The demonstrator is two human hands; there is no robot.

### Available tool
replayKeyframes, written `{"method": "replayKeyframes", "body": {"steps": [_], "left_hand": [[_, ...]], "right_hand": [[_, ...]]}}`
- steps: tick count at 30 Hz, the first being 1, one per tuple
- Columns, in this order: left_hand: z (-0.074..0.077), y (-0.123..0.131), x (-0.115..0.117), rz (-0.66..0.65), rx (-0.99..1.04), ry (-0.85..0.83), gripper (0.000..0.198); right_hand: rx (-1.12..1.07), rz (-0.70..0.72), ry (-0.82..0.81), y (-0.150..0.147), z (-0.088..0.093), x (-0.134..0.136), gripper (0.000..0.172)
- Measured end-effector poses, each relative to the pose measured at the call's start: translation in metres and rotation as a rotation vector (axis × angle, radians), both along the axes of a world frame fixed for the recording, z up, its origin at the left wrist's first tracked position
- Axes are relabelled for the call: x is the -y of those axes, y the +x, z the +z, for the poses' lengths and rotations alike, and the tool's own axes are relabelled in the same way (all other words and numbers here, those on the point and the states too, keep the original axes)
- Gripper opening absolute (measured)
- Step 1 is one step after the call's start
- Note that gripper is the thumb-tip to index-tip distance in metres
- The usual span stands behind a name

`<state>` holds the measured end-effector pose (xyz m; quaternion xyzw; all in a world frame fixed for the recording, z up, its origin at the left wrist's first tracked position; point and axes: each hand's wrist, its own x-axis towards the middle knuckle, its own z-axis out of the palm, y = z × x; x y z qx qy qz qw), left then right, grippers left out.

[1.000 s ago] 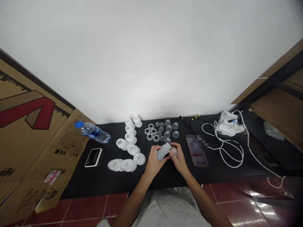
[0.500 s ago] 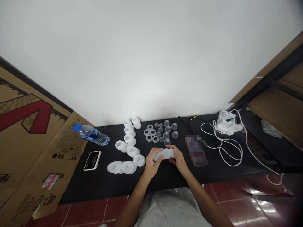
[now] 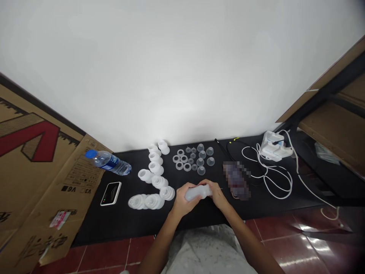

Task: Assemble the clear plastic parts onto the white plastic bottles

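Observation:
Both my hands hold one translucent white plastic piece above the front of the black table. My left hand is wrapped round its left end. My right hand is closed on its right end. Behind the hands lie several small clear caps and rings. To the left, several white plastic cups lie in a curved row.
A water bottle lies at the back left beside a flat cardboard sheet. A phone lies near it. A blurred dark object, white cables and a white charger are at the right. A shelf stands far right.
The plastic piece has turned from tilted upright to lying level between my hands. Both hands have drawn slightly nearer to the table's front edge.

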<state>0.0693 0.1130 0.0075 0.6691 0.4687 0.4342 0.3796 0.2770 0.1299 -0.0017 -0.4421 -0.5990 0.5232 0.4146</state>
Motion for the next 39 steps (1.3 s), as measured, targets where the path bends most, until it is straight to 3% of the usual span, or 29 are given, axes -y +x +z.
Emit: {"method": "replayKeyframes", "body": {"steps": [9, 16, 24, 29, 32, 36, 39], "left_hand": [[-0.001, -0.007, -0.002, -0.045, 0.017, -0.033, 0.030], [0.000, -0.008, -0.003, -0.068, 0.046, -0.034, 0.028], [0.002, -0.010, -0.004, -0.089, 0.079, -0.041, 0.042], [-0.009, -0.014, -0.005, -0.084, 0.189, -0.073, 0.059], [-0.019, -0.016, -0.003, -0.013, 0.258, -0.114, 0.066], [-0.026, -0.018, 0.000, 0.086, 0.309, -0.116, 0.065], [-0.025, -0.016, -0.002, 0.076, 0.339, -0.117, 0.065]], "right_hand": [[0.113, 0.088, 0.151, 0.004, 0.014, 0.003, 0.070], [0.162, 0.107, 0.210, 0.009, 0.010, 0.011, 0.067], [0.202, 0.141, 0.313, 0.010, 0.016, 0.014, 0.064], [0.229, 0.169, 0.479, 0.000, 0.029, 0.008, 0.054], [0.283, 0.243, 0.590, -0.005, 0.040, 0.000, 0.050], [0.395, 0.395, 0.684, -0.008, 0.055, -0.013, 0.054], [0.434, 0.406, 0.742, -0.004, 0.059, -0.023, 0.058]]}}
